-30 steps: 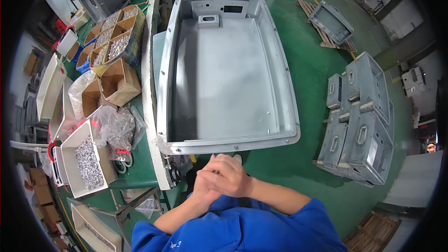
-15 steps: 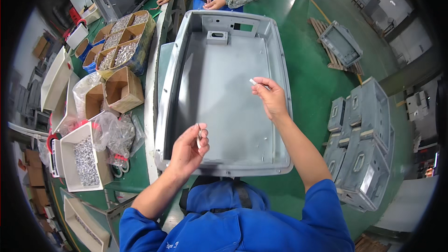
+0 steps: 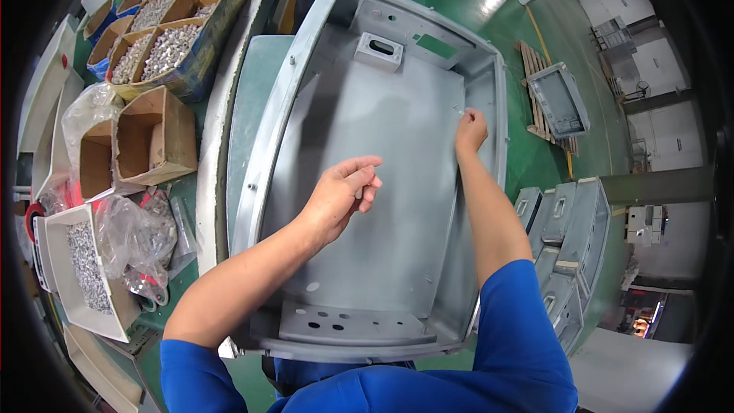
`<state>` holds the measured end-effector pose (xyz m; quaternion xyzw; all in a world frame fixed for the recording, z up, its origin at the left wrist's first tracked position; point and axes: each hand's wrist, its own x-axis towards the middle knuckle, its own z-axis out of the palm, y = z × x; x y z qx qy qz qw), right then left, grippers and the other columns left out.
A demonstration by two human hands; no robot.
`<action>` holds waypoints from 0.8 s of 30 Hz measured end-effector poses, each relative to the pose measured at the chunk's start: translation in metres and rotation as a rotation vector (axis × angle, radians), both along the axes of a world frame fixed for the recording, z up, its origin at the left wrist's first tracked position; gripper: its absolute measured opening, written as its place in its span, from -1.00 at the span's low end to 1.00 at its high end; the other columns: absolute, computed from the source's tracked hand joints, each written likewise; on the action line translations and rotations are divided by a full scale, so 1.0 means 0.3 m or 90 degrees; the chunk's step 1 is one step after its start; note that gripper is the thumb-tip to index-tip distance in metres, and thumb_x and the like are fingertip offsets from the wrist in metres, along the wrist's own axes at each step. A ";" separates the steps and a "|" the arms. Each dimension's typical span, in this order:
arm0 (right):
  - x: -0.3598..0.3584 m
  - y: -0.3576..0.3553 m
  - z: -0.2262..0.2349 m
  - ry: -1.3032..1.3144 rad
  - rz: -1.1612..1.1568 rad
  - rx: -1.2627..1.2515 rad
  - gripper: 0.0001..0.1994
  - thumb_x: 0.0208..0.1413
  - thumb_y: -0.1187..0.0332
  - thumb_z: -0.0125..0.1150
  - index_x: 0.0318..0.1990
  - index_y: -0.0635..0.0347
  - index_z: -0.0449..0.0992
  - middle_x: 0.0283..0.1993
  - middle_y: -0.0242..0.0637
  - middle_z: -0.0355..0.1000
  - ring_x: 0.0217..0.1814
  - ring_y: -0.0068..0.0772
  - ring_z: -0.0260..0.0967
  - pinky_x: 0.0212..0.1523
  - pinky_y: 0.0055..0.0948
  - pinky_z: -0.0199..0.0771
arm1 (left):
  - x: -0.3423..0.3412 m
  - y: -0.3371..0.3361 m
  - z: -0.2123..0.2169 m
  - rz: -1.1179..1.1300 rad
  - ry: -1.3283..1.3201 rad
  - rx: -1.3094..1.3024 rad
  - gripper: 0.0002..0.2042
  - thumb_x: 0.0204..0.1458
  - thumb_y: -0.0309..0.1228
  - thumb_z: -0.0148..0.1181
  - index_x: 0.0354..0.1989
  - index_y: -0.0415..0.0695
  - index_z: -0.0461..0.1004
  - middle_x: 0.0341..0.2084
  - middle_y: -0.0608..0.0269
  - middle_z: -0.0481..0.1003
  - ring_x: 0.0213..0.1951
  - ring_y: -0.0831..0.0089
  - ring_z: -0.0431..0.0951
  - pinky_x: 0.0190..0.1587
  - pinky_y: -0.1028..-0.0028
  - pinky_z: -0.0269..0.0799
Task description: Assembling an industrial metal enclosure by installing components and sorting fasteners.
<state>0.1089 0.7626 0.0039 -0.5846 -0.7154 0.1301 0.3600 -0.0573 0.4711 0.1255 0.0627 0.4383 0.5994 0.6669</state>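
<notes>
Head view: right hand (image 3: 470, 128) pinches a small screw (image 3: 459, 110) against the far right inner wall of the grey metal enclosure (image 3: 367, 160) on the counter (image 3: 248, 107); left hand (image 3: 344, 191), grip loosely curled around small screws, hovers mid-enclosure.

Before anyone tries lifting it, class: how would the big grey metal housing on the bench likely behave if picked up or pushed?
The grey metal housing looks like rigid cast or pressed metal, so probably stiff, not floppy. It spans most of the green bench, so likely heavy and awkward for one person. Lying flat and open side up, it would probably slide rather than tip.
</notes>
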 end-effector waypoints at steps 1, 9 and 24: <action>0.006 0.036 -0.020 -0.078 0.014 0.074 -0.88 -0.06 0.44 0.00 -0.37 0.20 0.46 -0.37 -0.15 0.41 -0.33 -0.14 0.35 -0.27 -0.29 0.32 | -0.010 0.011 -0.028 0.008 0.012 -0.013 -0.74 0.07 -0.44 -0.09 -0.08 -0.28 0.27 -0.53 0.36 0.35 -0.59 0.65 0.27 -0.53 0.65 0.18; -0.016 0.171 -0.075 -0.100 0.021 0.029 -0.89 -0.08 0.44 0.01 -0.39 0.20 0.46 -0.38 -0.13 0.41 -0.31 -0.08 0.34 -0.26 -0.25 0.30 | -0.027 0.050 -0.076 -0.020 0.066 -0.068 -0.75 0.09 -0.39 -0.08 -0.10 -0.24 0.32 -0.54 0.41 0.34 -0.59 0.72 0.24 -0.57 0.67 0.13; -0.030 0.225 -0.083 -0.150 0.043 -0.092 -0.84 -0.11 0.37 0.08 -0.42 0.26 0.50 -0.53 -0.18 0.45 -0.49 -0.26 0.43 -0.34 -0.41 0.40 | -0.045 0.073 -0.066 -0.019 0.096 -0.059 -0.75 0.07 -0.38 -0.06 -0.12 -0.23 0.37 -0.57 0.42 0.33 -0.59 0.72 0.24 -0.56 0.67 0.12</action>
